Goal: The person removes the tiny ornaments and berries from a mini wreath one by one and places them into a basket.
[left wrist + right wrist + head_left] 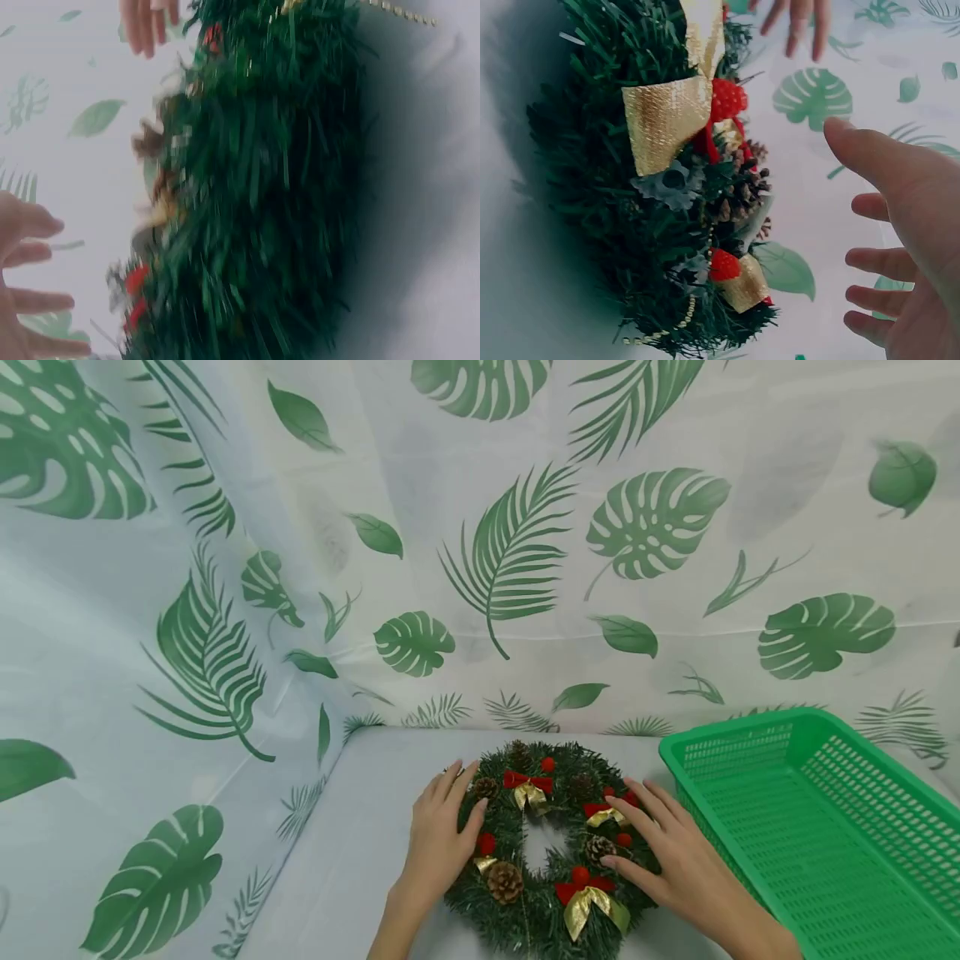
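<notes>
A green Christmas wreath (536,903) lies on the white surface, set with a pine cone (506,882), several red balls, and red and gold bows (588,902). My left hand (438,831) is over its left side, fingers spread. Over the right side is my right hand (678,852), its fingers stretched toward the bows and a smaller cone (599,848). Both wrist views show the wreath from its edge, with a gap between its decorated face and the left hand (34,292) and the right hand (922,232). Neither hand grips anything.
A green plastic basket (795,802) with meshed walls stands right of the wreath, close to the right forearm. White cloth (540,677) printed with green leaves hangs behind and along the left. A gold bead string (686,315) trails on the wreath's edge.
</notes>
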`<action>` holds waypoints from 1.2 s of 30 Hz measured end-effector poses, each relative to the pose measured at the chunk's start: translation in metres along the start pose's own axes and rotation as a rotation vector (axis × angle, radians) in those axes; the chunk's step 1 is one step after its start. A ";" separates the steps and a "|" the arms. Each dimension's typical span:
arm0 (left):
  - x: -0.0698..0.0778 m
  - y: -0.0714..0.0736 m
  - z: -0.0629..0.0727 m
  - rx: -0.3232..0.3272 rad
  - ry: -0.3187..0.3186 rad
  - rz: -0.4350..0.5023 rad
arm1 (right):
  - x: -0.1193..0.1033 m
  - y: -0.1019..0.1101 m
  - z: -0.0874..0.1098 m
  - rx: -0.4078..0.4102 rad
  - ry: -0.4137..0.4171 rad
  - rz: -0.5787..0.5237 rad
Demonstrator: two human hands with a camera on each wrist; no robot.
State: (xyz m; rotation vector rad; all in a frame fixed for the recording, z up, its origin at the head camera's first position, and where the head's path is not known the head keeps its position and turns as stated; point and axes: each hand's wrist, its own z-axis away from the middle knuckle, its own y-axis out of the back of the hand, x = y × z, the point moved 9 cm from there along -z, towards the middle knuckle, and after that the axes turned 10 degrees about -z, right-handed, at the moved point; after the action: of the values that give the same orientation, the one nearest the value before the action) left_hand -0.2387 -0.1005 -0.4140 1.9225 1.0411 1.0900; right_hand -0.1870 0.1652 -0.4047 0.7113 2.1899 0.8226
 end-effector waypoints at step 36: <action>-0.103 -0.071 0.023 -0.269 0.417 0.679 | 0.004 -0.027 0.011 0.064 0.124 -0.311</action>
State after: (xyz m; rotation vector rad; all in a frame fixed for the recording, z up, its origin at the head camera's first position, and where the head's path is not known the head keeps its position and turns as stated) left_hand -0.2734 -0.1635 -0.5188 1.9041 0.3836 1.9605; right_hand -0.1878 0.1536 -0.4318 0.3422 2.3689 0.6523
